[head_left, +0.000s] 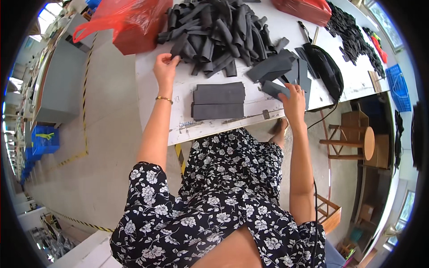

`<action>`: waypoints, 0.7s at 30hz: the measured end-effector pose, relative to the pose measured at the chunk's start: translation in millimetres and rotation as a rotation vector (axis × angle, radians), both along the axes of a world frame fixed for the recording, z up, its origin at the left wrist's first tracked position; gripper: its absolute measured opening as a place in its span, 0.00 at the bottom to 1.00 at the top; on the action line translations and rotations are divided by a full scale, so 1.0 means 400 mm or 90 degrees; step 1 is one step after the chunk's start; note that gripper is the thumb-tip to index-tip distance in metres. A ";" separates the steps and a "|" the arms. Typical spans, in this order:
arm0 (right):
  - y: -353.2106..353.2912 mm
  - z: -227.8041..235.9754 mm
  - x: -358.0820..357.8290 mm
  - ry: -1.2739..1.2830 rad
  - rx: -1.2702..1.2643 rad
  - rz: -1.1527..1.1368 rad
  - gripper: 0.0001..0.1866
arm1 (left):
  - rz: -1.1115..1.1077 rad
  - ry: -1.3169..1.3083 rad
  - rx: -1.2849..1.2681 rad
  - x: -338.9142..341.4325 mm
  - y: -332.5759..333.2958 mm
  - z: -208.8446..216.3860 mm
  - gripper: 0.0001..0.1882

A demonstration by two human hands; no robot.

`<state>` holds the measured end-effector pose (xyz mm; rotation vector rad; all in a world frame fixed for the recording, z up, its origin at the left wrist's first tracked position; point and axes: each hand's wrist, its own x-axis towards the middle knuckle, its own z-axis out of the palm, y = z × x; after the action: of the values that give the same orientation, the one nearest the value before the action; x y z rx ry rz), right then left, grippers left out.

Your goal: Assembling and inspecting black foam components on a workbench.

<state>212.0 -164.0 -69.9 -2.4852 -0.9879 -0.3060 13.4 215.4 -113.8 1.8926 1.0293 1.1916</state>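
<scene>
A flat stack of dark grey fabric-like pieces point(219, 94) lies on the white table point(178, 100) in front of me, in two overlapping rows. Behind it rises a heap of curled dark strips point(219, 33). At the heap's left edge, my left hand point(164, 69) is closed, thumb and fingers pinching the corner of a dark strip point(182, 48). My right hand point(294, 103) is closed around the end of a flat dark grey piece point(271, 90), to the right of the stack. Just beyond it lie more flat dark pieces point(275, 66), loosely overlapping.
A red plastic bag point(134, 22) stands at the table's left, another red bag point(308, 11) at the back. A black rounded object point(326, 71) with a cord lies at the right. Small dark pieces point(353, 38) spread farther off. A wooden stool point(368, 143) stands at right.
</scene>
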 end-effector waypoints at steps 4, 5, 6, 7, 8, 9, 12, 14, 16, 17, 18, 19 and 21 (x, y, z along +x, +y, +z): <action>-0.036 -0.029 0.003 -0.081 -0.135 0.154 0.13 | -0.036 -0.141 -0.185 -0.012 -0.023 0.041 0.15; -0.044 -0.038 0.008 -0.079 -0.130 0.162 0.13 | -0.041 -0.237 -0.245 -0.015 -0.034 0.048 0.11; -0.053 -0.047 0.016 -0.118 -0.158 0.200 0.13 | -0.030 -0.236 -0.238 -0.026 -0.038 0.053 0.11; -0.052 -0.050 0.019 -0.157 -0.183 0.239 0.13 | -0.083 -0.368 -0.372 -0.035 -0.043 0.057 0.09; -0.051 -0.053 0.021 -0.169 -0.157 0.259 0.13 | -0.140 -0.502 -0.503 -0.045 -0.049 0.062 0.08; -0.054 -0.054 0.028 -0.151 -0.177 0.250 0.12 | -0.132 -0.503 -0.496 -0.045 -0.064 0.067 0.08; -0.068 -0.053 0.066 -0.118 -0.072 0.231 0.12 | -0.047 -0.592 -0.684 -0.057 -0.099 0.072 0.08; -0.041 -0.002 0.041 -0.065 0.084 0.165 0.17 | -0.049 -0.718 -0.794 -0.104 -0.099 0.024 0.07; -0.027 0.040 0.023 -0.009 0.248 0.120 0.15 | -0.124 -0.725 -0.802 -0.113 -0.130 0.026 0.10; -0.008 0.068 -0.014 0.103 0.313 0.062 0.13 | -0.199 -0.729 -0.810 -0.122 -0.153 0.024 0.13; -0.003 0.066 -0.028 0.124 0.377 0.074 0.13 | -0.199 -0.738 -0.818 -0.101 -0.196 0.063 0.18; 0.012 0.063 -0.042 0.144 0.443 0.096 0.13 | -0.204 -0.737 -0.816 -0.099 -0.208 0.073 0.18; 0.034 0.064 -0.106 0.252 0.415 0.164 0.21 | -0.276 -0.705 -0.776 -0.101 -0.222 0.086 0.23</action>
<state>169.4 -150.3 -44.3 -1.7199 -0.8538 -0.0331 -26.9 126.8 -79.4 0.3128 0.4225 0.7876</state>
